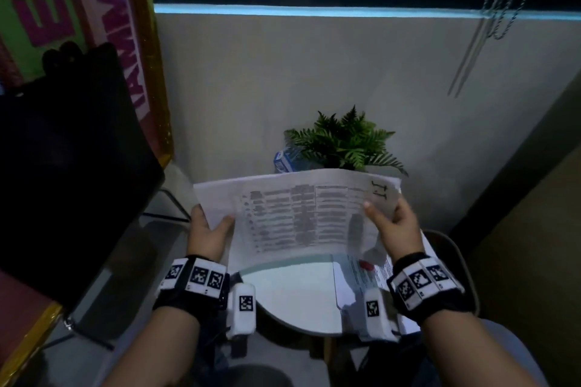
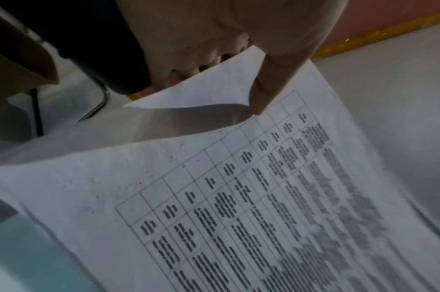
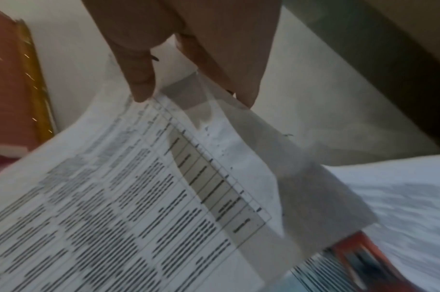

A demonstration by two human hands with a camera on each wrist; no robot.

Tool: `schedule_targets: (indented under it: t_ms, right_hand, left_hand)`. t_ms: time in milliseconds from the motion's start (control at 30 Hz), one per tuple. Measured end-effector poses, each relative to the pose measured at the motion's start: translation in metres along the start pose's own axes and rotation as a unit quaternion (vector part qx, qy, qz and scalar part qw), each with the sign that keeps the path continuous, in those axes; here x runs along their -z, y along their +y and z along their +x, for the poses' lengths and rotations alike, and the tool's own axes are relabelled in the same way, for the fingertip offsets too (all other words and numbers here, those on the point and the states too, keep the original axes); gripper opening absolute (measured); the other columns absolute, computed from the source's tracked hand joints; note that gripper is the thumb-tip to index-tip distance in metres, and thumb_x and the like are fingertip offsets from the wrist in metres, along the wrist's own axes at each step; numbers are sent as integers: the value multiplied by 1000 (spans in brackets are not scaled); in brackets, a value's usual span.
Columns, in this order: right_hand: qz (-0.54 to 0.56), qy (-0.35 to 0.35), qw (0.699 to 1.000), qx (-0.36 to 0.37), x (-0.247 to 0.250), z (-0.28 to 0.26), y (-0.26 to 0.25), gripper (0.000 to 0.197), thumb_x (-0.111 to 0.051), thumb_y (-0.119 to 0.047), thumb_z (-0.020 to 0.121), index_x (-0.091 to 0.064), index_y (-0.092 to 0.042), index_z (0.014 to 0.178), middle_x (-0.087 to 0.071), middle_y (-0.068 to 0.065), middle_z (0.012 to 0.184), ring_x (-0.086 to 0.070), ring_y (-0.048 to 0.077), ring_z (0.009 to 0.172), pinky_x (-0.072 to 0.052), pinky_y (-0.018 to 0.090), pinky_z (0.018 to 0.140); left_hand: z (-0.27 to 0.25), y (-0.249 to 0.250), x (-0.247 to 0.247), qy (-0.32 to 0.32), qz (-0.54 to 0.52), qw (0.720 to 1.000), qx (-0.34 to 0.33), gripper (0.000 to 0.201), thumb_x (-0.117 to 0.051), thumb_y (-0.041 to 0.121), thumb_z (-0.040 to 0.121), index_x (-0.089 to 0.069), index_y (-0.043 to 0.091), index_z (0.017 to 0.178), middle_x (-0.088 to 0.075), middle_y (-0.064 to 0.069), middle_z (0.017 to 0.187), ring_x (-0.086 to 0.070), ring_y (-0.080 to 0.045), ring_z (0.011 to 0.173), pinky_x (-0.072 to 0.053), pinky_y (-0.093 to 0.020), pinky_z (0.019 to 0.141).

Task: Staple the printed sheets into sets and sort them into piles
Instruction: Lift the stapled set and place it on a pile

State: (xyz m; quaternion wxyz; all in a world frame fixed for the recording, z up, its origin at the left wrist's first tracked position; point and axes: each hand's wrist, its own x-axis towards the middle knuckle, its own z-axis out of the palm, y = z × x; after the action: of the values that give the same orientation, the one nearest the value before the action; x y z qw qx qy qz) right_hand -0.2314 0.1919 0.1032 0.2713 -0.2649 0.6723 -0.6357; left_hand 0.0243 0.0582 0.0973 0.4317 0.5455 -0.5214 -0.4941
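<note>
A set of printed sheets [image 1: 295, 217] with a table of text is held up above a small round table [image 1: 295, 298]. My left hand [image 1: 209, 228] pinches the sheets' left edge, thumb on top, fingers underneath. My right hand [image 1: 391, 223] pinches the right edge near a handwritten mark. In the left wrist view the thumb presses on the top sheet [image 2: 239, 197], and a corner of a lower sheet [image 2: 204, 89] sticks out. In the right wrist view the sheets [image 3: 129, 197] bend under my thumb, and their right edge curls. A red stapler [image 1: 366, 265] lies on papers below.
More printed papers [image 1: 355, 283] lie on the right of the table under my right wrist. A potted fern [image 1: 345, 141] and a small blue-and-white carton [image 1: 284, 160] stand at the back by the wall. A black chair back [image 1: 69, 173] stands left.
</note>
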Motion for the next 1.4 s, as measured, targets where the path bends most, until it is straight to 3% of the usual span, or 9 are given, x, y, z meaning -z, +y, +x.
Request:
schedule_targets:
  t_ms: [167,333,500,667,867,967,1133,1267,1400]
  right_hand:
    - [-127,-20,984,-123,-10,-4,43,37,-53,-33,94,-49,-11,123,-59,11,107,-56,28,98,-44,35,83]
    - [-155,9,981,-119,-9,5,37,44,-52,-34,94,-46,-14,133,-57,8,124,-53,27,110,-43,34,91]
    - [-113,-34,985,-124,-8,1,29,27,-54,-23,95,-56,-12,119,-62,-1,99,-56,7,77,-36,7,48]
    - [-110,-76,982,-134,-20,-11,36,22,-51,-32,95,-57,-25,115,-67,-4,106,-63,15,94,-52,29,80]
    - [-115,-127,975,-138,-22,-13,44,20,-56,-37,89,-61,-34,108,-69,-5,107,-64,18,102,-50,44,94]
    - [-97,-134,977,-135,-20,-12,38,14,-55,-25,94,-60,-32,104,-69,-7,101,-64,13,96,-51,27,77]
    - [-106,-171,967,-155,-12,-3,39,16,-55,-21,94,-56,-31,106,-64,-14,89,-59,0,80,-41,14,58]
    - [-81,-78,977,-182,1,30,48,24,-56,-4,83,-64,-21,98,-66,2,84,-60,18,73,-45,26,62]
    - [-235,63,942,-230,14,63,71,55,-69,-37,78,-48,-15,123,-54,12,120,-56,28,103,-43,35,90]
  left_hand:
    - [-9,-36,-30,-11,99,994,53,35,-45,10,97,-36,4,130,-54,-9,111,-53,-24,101,-36,-26,81]
    - [14,-36,-25,31,117,990,74,34,-41,12,97,-34,4,129,-55,-19,121,-54,-34,106,-38,-31,84]
    - [36,-31,-7,15,150,986,67,37,-45,13,96,-35,8,130,-55,-18,121,-54,-30,99,-40,-34,84]
    - [45,-21,-13,64,354,932,-46,82,-71,21,75,-26,9,143,-34,-19,145,-33,-35,133,-27,-43,110]
    - [10,6,-77,-234,465,809,-272,49,-40,32,96,-30,27,144,-30,1,151,-22,-18,141,-6,-47,116]
    - [9,9,-95,-247,419,831,-269,35,-38,27,99,-44,27,133,-50,3,135,-39,-17,129,-5,-42,115]
    - [21,-6,-104,-265,332,860,-282,36,-40,31,91,-61,19,117,-61,1,98,-57,-28,98,-40,-43,94]
    - [27,-22,-108,-264,316,869,-273,27,-48,22,95,-64,21,117,-53,8,84,-58,-28,87,-45,-42,88]
    - [31,-32,-108,-272,316,870,-266,28,-49,23,94,-66,23,116,-58,2,85,-59,-27,85,-47,-41,85]
